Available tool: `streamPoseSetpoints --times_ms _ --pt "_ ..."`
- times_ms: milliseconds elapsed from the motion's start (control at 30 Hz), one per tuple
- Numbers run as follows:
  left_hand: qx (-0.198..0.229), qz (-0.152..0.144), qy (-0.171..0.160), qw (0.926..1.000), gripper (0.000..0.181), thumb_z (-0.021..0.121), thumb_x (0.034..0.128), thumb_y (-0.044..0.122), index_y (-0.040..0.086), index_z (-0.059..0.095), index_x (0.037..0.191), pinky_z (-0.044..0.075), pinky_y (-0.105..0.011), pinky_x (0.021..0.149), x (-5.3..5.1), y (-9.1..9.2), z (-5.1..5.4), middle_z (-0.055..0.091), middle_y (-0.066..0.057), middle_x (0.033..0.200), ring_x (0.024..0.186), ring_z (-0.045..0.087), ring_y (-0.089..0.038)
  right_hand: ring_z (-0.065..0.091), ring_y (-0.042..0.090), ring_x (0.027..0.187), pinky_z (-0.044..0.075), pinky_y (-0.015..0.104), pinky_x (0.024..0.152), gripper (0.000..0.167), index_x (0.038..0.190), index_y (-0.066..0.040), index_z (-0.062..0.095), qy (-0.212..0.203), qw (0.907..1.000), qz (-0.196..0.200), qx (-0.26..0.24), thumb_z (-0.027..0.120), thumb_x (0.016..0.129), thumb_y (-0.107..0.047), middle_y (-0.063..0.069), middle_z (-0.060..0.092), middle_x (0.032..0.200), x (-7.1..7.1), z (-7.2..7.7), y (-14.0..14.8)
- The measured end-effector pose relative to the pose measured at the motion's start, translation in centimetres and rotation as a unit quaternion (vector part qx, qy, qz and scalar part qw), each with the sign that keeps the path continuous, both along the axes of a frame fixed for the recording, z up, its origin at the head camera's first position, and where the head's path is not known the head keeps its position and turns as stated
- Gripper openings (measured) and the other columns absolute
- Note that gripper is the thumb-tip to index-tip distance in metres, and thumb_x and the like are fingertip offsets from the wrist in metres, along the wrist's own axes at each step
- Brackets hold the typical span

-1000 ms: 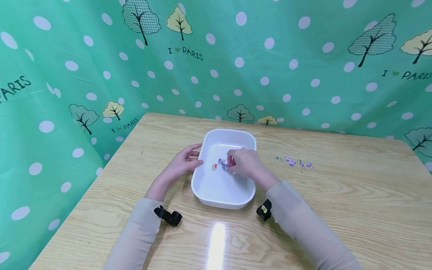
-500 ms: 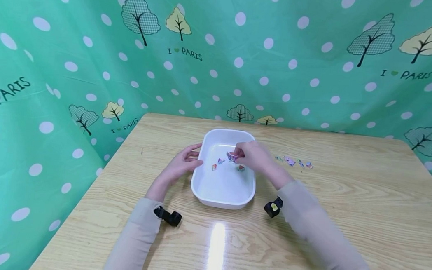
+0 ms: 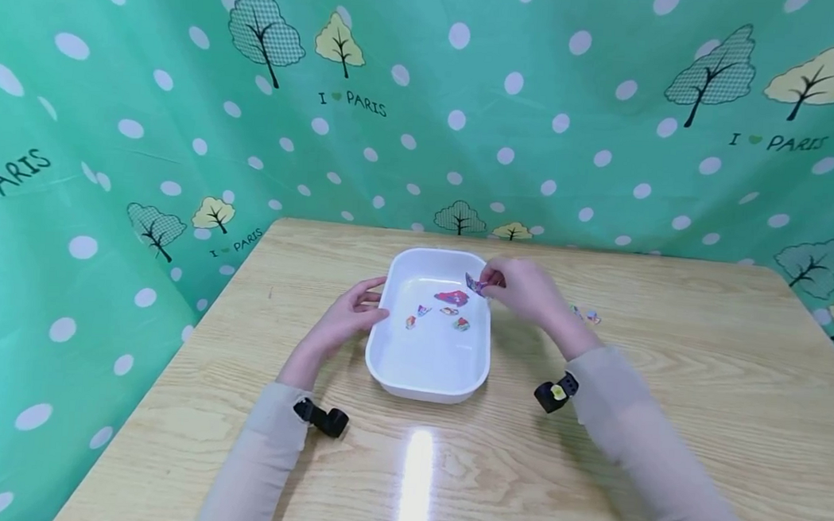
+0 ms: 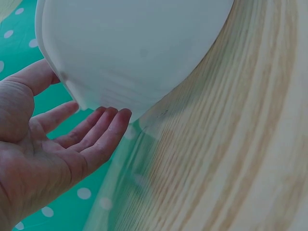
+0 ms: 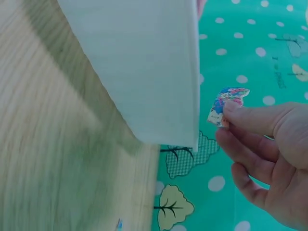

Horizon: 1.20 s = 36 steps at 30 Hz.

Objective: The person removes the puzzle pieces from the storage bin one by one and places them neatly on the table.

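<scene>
Cutouts, small, flat and multicoloured: I count five lying in the tray, one between fingers, and two on the table, with any others possibly hidden behind the wrist. In my head view, those in the tray are a larger red-and-purple cutout [image 3: 452,298], a little blue-and-purple cutout [image 3: 424,310], a little orange cutout [image 3: 411,322], and two more multicoloured bits [image 3: 462,325] to its right. The pair on the table, small pale-and-purple pieces [image 3: 593,317], sits beyond the right forearm.

There is one white rectangular round-cornered tray [image 3: 428,365], and I see two hands, each arm carrying one black wrist camera [image 3: 555,394] and a beige sleeve [image 3: 635,449]. The right hand [image 3: 523,291] pinches a blue, pink and white cutout [image 5: 221,106] between thumb and forefinger; its other fingers bend loosely below. The cutout sticks out past the thumb tip, tilted, near the far right corner of the tray; the right wrist view shows it clear of the rim.

The left hand [image 3: 349,314] has its fingers spread and slightly bent, fingertips at the tray's outer left wall and thumb at the rim, with no cutout in it; how firmly it presses I cannot tell. All this is on a pale wood-grain table [image 3: 518,490], before a green white-dotted cloth [image 3: 427,94].
</scene>
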<state>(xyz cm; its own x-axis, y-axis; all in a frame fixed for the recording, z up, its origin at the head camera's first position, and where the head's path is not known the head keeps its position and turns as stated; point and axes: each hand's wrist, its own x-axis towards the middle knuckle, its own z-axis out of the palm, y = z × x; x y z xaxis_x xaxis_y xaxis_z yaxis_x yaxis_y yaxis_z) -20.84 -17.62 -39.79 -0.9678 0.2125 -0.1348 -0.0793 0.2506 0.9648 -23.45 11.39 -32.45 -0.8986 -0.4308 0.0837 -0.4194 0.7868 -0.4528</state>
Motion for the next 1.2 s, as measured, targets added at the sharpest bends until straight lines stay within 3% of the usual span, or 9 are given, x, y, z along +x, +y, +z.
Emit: streamPoseSetpoints --times_ms 133,433,567,700,767,1200 --pt "-0.001 0.003 0.0 1.0 0.061 0.063 0.0841 0.014 0.022 0.036 0.139 0.05 -0.034 0.085 0.0 0.0 0.0 0.046 -0.014 0.127 0.112 0.049 -0.028 0.057 0.017 0.076 0.049 0.03 0.067 0.009 0.091 -0.008 0.064 0.003 0.9998 -0.011 -0.018 0.064 0.084 -0.014 0.004 0.064 0.082 -0.1 0.3 1.1" --pt "0.002 0.003 0.002 1.0 0.061 0.062 0.0843 0.013 0.02 0.035 0.139 0.051 -0.032 0.083 0.0 0.1 0.1 0.046 -0.015 0.127 0.111 0.05 -0.028 0.059 0.02 0.079 0.049 0.037 0.071 0.011 0.093 -0.007 0.064 0.013 0.9983 -0.056 0.003 0.061 0.086 -0.016 0.007 0.065 0.086 -0.5 0.1 4.6" --pt "0.008 -0.003 -0.004 1.0 0.063 0.061 0.0847 0.011 0.017 0.033 0.14 0.05 -0.032 0.083 0.4 0.3 0.8 0.045 -0.019 0.129 0.112 0.049 -0.029 0.059 0.022 0.081 0.049 0.038 0.072 0.012 0.094 -0.007 0.064 0.011 0.9978 -0.064 0.01 0.06 0.087 -0.016 0.008 0.065 0.086 -0.3 -0.1 6.1" --pt "0.006 -0.004 -0.006 1.0 0.063 0.061 0.0852 0.011 0.016 0.032 0.141 0.05 -0.033 0.084 0.4 0.2 0.8 0.044 -0.019 0.13 0.113 0.048 -0.03 0.059 0.025 0.084 0.048 0.041 0.073 0.015 0.097 -0.005 0.063 -0.001 0.9973 -0.073 0.013 0.057 0.089 -0.017 0.011 0.064 0.09 -0.1 -0.2 7.4" --pt "0.006 -0.004 0.001 1.0 0.063 0.061 0.085 0.012 0.018 0.033 0.141 0.05 -0.032 0.083 0.0 0.1 0.1 0.044 -0.018 0.129 0.112 0.049 -0.028 0.059 0.027 0.085 0.048 0.043 0.073 0.017 0.098 -0.005 0.063 -0.004 0.9968 -0.079 0.015 0.056 0.09 -0.018 0.012 0.064 0.092 0.0 -0.2 8.1" --pt "0.003 0.008 0.003 1.0 0.06 0.062 0.0842 0.012 0.02 0.037 0.138 0.052 -0.032 0.081 0.0 0.1 -0.1 0.047 -0.014 0.125 0.11 0.051 -0.027 0.058 0.032 0.09 0.047 0.045 0.072 0.017 0.099 -0.005 0.062 -0.006 0.9939 -0.108 0.021 0.055 0.09 -0.017 0.015 0.063 0.097 0.2 -1.3 11.8"
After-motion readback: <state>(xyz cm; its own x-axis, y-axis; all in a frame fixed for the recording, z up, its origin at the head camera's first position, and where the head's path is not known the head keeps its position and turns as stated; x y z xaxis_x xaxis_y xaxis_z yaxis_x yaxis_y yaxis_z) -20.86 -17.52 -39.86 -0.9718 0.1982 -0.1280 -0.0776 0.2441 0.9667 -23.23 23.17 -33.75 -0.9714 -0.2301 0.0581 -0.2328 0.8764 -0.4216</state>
